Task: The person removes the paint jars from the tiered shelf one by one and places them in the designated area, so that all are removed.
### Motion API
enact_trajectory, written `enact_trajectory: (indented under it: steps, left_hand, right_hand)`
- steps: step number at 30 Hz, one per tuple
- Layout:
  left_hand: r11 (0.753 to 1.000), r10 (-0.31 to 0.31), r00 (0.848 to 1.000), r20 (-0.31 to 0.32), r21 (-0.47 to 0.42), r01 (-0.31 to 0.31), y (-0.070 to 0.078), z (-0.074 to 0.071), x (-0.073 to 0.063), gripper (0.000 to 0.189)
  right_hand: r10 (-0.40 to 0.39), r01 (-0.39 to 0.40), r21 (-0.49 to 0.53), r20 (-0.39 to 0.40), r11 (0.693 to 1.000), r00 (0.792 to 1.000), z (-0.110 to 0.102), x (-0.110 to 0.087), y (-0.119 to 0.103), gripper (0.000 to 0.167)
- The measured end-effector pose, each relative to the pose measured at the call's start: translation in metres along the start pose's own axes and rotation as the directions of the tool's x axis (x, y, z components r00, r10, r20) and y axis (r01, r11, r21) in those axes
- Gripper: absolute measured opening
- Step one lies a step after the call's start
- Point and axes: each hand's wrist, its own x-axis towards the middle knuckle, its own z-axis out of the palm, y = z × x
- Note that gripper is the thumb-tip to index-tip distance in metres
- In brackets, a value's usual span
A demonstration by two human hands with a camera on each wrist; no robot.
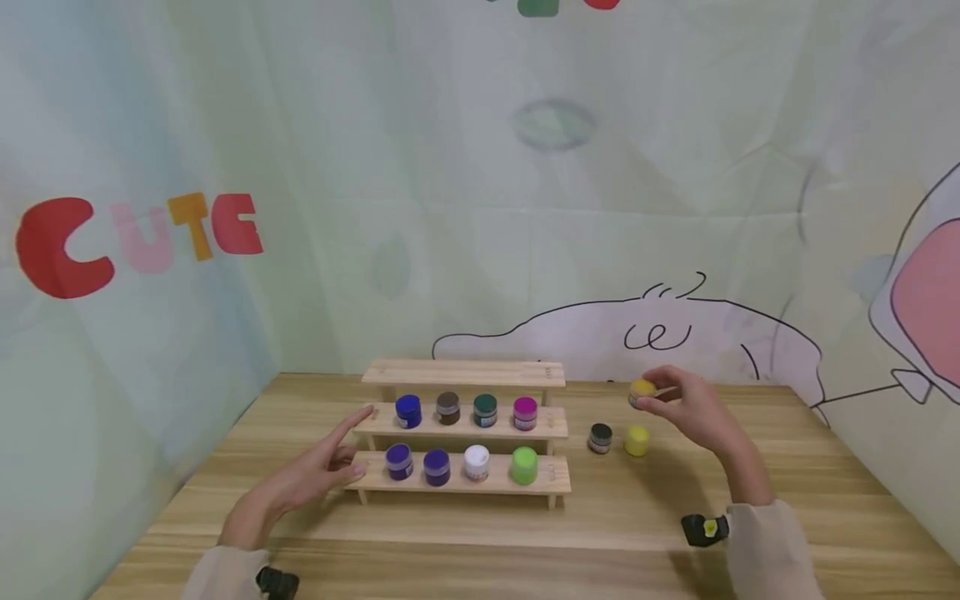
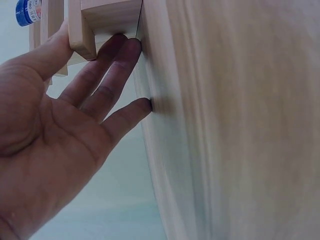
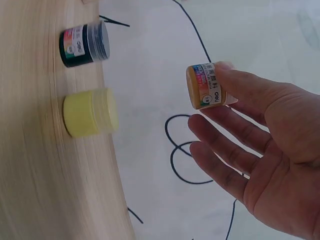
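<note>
My right hand (image 1: 686,408) pinches a small paint jar (image 3: 204,86) with an ochre-yellow color and printed label between thumb and fingers, raised above the table. Below it stand a dark paint jar (image 1: 600,438) and a bright yellow paint jar (image 1: 637,441). At the left end of a three-tier wooden rack (image 1: 465,482), my left hand (image 1: 311,475) holds the lowest shelf, thumb over the board and other fingers beneath. Its index finger reaches to the middle shelf. Blue, brown, dark green and magenta jars line that middle shelf; two purple jars, a white one (image 1: 476,462) and a light green one (image 1: 524,465) line the lowest.
The rack's top shelf (image 1: 463,372) is bare wood. Under everything lies a wood-grain table (image 1: 480,567). A printed curtain (image 1: 405,208) with letters and line drawings hangs behind the table and along its sides.
</note>
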Motion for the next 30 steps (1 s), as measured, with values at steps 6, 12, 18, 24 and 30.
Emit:
enact_trajectory:
  steps: [6, 12, 18, 24, 30]
  left_hand:
    - [1.000, -0.021, 1.000, -0.016, 0.007, 0.022, -0.002, 0.001, -0.001, 0.083]
    - [0.999, -0.033, 0.999, -0.027, 0.021, 0.034, -0.002, 0.001, -0.001, 0.083]
    - [1.000, -0.011, 1.000, -0.025, 0.026, 0.011, 0.000, 0.000, 0.005, 0.082]
    - [0.999, 0.003, 1.000, -0.015, 0.046, -0.002, 0.002, 0.001, 0.006, 0.082]
    - [0.998, 0.021, 1.000, -0.009, 0.056, -0.021, -0.001, 0.001, 0.000, 0.083]
  right_hand:
    - [0.022, -0.021, -0.008, 0.048, 1.000, 0.999, -0.006, -0.002, 0.012, 0.045]
    - [0.010, -0.012, 0.020, 0.091, 1.000, 0.996, -0.008, -0.006, 0.028, 0.047]
    - [0.011, -0.013, 0.018, 0.100, 1.000, 0.995, -0.014, -0.011, 0.044, 0.043]
    - [0.040, -0.046, 0.040, 0.139, 0.998, 0.989, -0.015, -0.018, 0.058, 0.043]
    - [0.031, -0.038, 0.044, 0.154, 0.998, 0.988, -0.009, -0.019, 0.073, 0.037]
